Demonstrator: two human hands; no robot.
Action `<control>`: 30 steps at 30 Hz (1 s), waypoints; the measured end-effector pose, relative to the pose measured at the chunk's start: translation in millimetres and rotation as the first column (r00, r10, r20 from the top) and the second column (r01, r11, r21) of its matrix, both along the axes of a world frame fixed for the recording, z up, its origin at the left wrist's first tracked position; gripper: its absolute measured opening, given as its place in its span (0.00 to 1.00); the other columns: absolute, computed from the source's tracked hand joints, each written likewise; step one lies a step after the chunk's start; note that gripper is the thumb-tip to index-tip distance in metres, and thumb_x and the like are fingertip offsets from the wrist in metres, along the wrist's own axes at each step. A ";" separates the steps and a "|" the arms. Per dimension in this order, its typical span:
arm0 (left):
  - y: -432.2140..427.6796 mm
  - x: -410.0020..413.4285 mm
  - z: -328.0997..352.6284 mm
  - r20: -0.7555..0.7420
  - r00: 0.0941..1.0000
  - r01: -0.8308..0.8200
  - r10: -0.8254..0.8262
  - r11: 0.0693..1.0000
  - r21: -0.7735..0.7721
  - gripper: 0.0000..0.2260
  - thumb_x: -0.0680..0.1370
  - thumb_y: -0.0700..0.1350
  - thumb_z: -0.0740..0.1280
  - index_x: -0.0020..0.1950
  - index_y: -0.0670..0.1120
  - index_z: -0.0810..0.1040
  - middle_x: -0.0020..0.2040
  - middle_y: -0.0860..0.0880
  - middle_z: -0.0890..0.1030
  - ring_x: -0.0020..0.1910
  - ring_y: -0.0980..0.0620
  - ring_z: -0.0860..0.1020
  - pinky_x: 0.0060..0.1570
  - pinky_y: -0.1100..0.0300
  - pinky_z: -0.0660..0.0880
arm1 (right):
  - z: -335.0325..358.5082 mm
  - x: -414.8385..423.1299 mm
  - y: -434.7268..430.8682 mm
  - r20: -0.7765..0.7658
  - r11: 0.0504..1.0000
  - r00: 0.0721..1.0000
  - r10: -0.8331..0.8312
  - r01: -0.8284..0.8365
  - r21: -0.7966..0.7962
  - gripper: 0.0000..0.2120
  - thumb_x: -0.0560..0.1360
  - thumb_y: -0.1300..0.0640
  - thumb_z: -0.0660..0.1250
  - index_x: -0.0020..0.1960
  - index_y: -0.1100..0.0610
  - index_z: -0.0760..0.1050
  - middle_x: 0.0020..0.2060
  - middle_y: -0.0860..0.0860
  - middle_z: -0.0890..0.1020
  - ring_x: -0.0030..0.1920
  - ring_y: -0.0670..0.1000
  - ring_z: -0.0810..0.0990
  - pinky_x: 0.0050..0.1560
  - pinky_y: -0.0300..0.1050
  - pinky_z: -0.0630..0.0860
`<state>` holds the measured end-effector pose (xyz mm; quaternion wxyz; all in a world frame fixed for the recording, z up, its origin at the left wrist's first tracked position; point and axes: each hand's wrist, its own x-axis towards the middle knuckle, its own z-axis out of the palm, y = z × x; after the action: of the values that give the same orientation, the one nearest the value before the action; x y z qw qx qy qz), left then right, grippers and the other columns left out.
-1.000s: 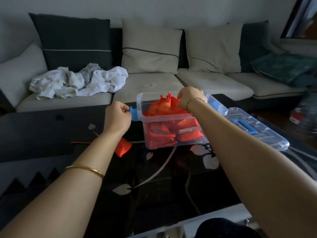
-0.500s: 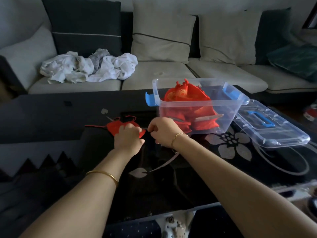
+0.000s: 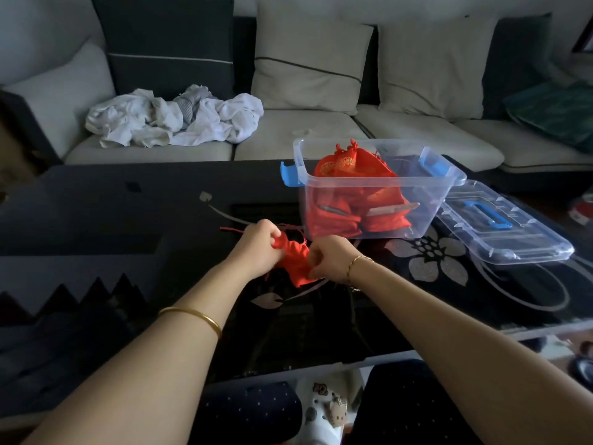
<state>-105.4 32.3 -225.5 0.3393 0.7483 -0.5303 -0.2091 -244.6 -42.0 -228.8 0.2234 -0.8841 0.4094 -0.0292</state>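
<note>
while both hands work on it, the small red pouch (image 3: 296,263) sits just in front of the clear box (image 3: 428,216), off that box's front left corner and close to it without touching. the left hand (image 3: 256,248) has its fingers curled over the pouch's upper left edge and pinches the cloth there. the right hand (image 3: 330,256) pinches the opposite side, thumb and curled fingers bunching the fabric, so the pouch is crumpled between the two. whether it rests on the glass or is lifted just clear of it cannot be told. a thin red cord (image 3: 233,229) trails from the pouch's mouth, one end running away from the box to the left, another loop lying between the hands and the box's front wall. a gold bangle (image 3: 192,317) circles the left forearm, and a fine chain bracelet (image 3: 357,263) the right wrist.

inside the box lies a heap of red pouches (image 3: 349,175), the topmost with a gold pattern rising above the rim. blue latches (image 3: 288,175) hang at the box's two short ends. its clear lid (image 3: 519,242), with a blue handle (image 3: 487,216), lies flat just right of the box. box and lid both stand on the dark glass table (image 3: 128,203). behind the box runs a pale sofa (image 3: 308,136), and on its seat, well to the left of the box, lies a pile of white laundry (image 3: 173,118).
</note>
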 end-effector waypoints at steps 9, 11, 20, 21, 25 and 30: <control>1.2 -0.7 6.3 -0.134 0.990 -0.042 0.042 0.999 0.007 0.06 0.78 0.40 0.63 0.45 0.42 0.80 0.43 0.44 0.82 0.46 0.45 0.80 0.49 0.52 0.74 | 1.5 -12.0 5.7 0.330 0.970 0.935 0.132 -0.054 -0.236 0.05 0.67 0.66 0.68 0.40 0.58 0.75 0.39 0.49 0.73 0.41 0.49 0.71 0.41 0.40 0.65; 2.6 -2.3 12.3 -0.139 0.989 -0.065 0.057 0.997 -0.052 0.04 0.78 0.41 0.64 0.46 0.43 0.78 0.42 0.48 0.80 0.46 0.48 0.78 0.49 0.54 0.73 | 0.5 -14.4 6.1 0.343 0.967 0.930 0.133 -0.047 -0.249 0.05 0.67 0.66 0.68 0.39 0.57 0.75 0.40 0.49 0.73 0.41 0.50 0.72 0.42 0.40 0.66; 14.5 -15.0 34.0 0.039 0.984 0.176 -0.173 0.978 -0.110 0.03 0.76 0.39 0.67 0.46 0.46 0.79 0.42 0.55 0.78 0.42 0.57 0.77 0.47 0.58 0.74 | 10.3 -23.4 4.4 0.494 0.984 0.852 -0.172 0.130 0.119 0.15 0.69 0.67 0.64 0.55 0.60 0.72 0.43 0.49 0.74 0.45 0.49 0.74 0.43 0.43 0.73; 15.5 -17.2 34.8 0.051 0.978 0.208 -0.204 0.973 -0.100 0.04 0.75 0.38 0.67 0.46 0.46 0.79 0.42 0.56 0.78 0.41 0.59 0.76 0.46 0.62 0.73 | 11.1 -22.3 4.1 0.521 0.978 0.831 -0.197 0.128 0.165 0.19 0.70 0.69 0.62 0.60 0.59 0.71 0.44 0.48 0.74 0.47 0.49 0.74 0.41 0.41 0.74; 17.5 -20.7 35.6 0.070 0.963 0.265 -0.260 0.962 -0.070 0.08 0.74 0.36 0.69 0.43 0.49 0.79 0.39 0.58 0.77 0.35 0.65 0.74 0.38 0.76 0.69 | 14.9 -20.0 6.0 0.551 0.969 0.820 -0.153 0.015 0.247 0.26 0.72 0.72 0.58 0.67 0.56 0.69 0.49 0.48 0.73 0.44 0.47 0.75 0.32 0.39 0.74; 19.0 -18.8 32.6 0.099 0.958 0.274 -0.270 0.961 -0.028 0.07 0.74 0.37 0.69 0.43 0.50 0.79 0.41 0.56 0.79 0.39 0.60 0.76 0.45 0.62 0.75 | 10.0 -27.4 7.2 0.427 0.963 0.898 -0.109 -0.011 0.268 0.12 0.71 0.69 0.63 0.49 0.57 0.78 0.40 0.54 0.80 0.37 0.50 0.77 0.36 0.43 0.75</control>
<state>-124.2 51.3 -193.0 0.2975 0.6701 -0.6476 -0.2073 -272.0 -34.9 -218.8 0.4244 -0.8064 0.3712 -0.1782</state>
